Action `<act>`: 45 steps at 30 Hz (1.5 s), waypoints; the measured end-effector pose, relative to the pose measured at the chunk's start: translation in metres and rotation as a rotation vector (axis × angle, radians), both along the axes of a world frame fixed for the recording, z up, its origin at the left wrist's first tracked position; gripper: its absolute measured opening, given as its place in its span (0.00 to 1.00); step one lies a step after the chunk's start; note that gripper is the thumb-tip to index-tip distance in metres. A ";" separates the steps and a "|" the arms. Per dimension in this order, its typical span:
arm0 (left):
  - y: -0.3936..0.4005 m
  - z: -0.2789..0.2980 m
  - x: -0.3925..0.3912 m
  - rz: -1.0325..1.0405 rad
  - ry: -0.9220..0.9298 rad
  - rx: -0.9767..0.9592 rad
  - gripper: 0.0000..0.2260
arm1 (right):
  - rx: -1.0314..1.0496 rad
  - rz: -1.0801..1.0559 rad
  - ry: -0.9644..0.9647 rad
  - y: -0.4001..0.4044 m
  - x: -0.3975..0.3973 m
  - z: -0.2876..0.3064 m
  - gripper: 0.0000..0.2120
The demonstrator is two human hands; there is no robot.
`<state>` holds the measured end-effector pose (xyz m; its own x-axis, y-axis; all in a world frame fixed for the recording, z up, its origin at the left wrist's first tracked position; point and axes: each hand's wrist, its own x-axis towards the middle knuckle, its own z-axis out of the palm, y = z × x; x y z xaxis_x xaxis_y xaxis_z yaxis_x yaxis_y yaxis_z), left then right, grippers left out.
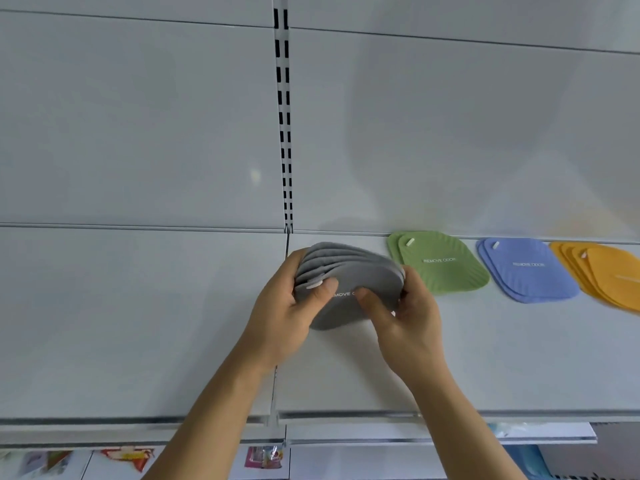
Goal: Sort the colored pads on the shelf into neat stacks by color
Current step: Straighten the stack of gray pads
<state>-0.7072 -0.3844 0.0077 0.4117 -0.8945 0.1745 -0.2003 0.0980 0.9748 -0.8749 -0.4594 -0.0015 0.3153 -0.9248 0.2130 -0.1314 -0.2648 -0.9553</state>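
Observation:
Several grey pads (360,271) are bunched together and fanned at their far edges, held just above the white shelf (138,323). My left hand (287,317) grips their left side with the thumb on top. My right hand (405,317) grips the right side, its thumb also on the top pad. To the right, flat on the shelf, lie a stack of green pads (440,263), then a stack of blue pads (526,270), then several orange pads (609,275) spread loosely at the frame's right edge.
The shelf's white back panel (138,116) rises behind the pads, with a slotted upright (284,116) in the middle. Below the shelf's front edge (346,415), a lower shelf holds colourful packaged goods (263,457).

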 end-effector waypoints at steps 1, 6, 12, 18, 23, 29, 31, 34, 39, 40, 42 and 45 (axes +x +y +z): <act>0.000 0.001 -0.001 -0.004 0.028 -0.021 0.13 | -0.032 0.004 -0.002 0.000 -0.001 0.000 0.18; -0.002 -0.013 -0.016 0.057 0.155 -0.011 0.14 | 0.070 0.009 -0.107 0.004 -0.003 -0.011 0.20; -0.013 -0.012 -0.022 0.157 0.218 -0.010 0.13 | 0.059 0.009 -0.074 0.002 0.007 -0.006 0.15; -0.015 -0.018 -0.025 0.217 0.240 0.016 0.11 | 0.079 -0.019 -0.008 -0.001 0.009 -0.007 0.14; -0.018 -0.019 -0.029 0.242 0.270 0.031 0.11 | 0.123 -0.016 -0.001 -0.002 0.011 -0.007 0.14; -0.014 -0.015 -0.025 0.220 0.144 0.041 0.09 | 0.090 -0.074 0.018 -0.006 0.010 -0.005 0.16; -0.015 -0.014 -0.026 0.222 0.140 0.027 0.10 | 0.093 -0.080 0.009 -0.006 0.012 -0.005 0.18; -0.018 -0.013 -0.029 0.236 0.200 0.012 0.09 | 0.108 -0.081 -0.018 -0.003 0.016 -0.003 0.16; -0.019 -0.009 -0.030 0.238 0.249 0.002 0.10 | 0.112 -0.116 -0.036 -0.002 0.017 0.001 0.15; -0.018 -0.011 -0.030 0.234 0.246 0.009 0.09 | 0.112 -0.113 -0.023 -0.002 0.016 0.001 0.15; -0.018 -0.013 -0.031 0.235 0.243 0.039 0.10 | 0.120 -0.099 0.002 -0.003 0.014 -0.004 0.14; -0.020 -0.015 -0.030 0.242 0.282 0.062 0.11 | 0.136 -0.087 0.010 -0.005 0.015 -0.008 0.12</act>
